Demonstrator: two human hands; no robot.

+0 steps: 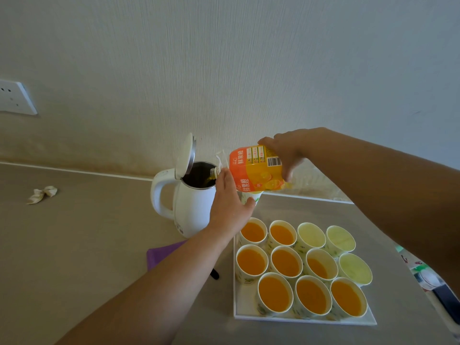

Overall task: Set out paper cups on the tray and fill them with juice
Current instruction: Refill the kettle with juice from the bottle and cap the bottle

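Right hand (283, 155) grips tilted juice bottle (256, 170) over kettle (191, 210); left hand (227, 202) touches it.

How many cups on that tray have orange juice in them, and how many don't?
Cups with orange juice: 8
Cups with pale insides, no orange showing: 3
Total cups on the tray: 11
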